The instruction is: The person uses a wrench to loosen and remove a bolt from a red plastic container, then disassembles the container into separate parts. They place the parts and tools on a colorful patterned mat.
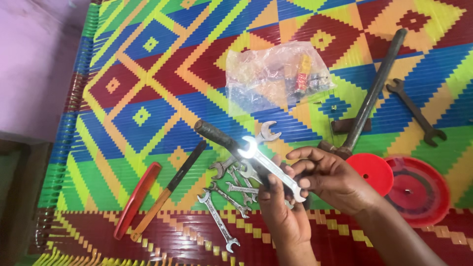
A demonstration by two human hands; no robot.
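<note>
Nearest the camera, the person's left hand rises from the bottom edge with its fingers curled around the lower shaft of a shiny silver open-ended spanner, the thumb pressed along the metal. The right hand comes in from the lower right, its fingertips pinching the same spanner near its lower end beside the left thumb. The spanner is held in the air, slanting up to the left, and its upper jaw end glares white with reflected light. Under the hands, a dark cylindrical handle also slants up to the left; whether the left hand grips it too cannot be told. Just below and left of the hands lies a loose heap of smaller silver spanners on the bright woven plastic mat, one longer spanner pointing toward the near edge. Further left sit a black-and-orange handled tool and a long red plastic strip, side by side. To the right of the hands lie a red round lid and a red round container, close together. Beyond them a long-handled dark iron hammer lies diagonally, with a dark rusty spanner beside it. Farthest, a clear plastic bag of small parts rests on the mat.
</note>
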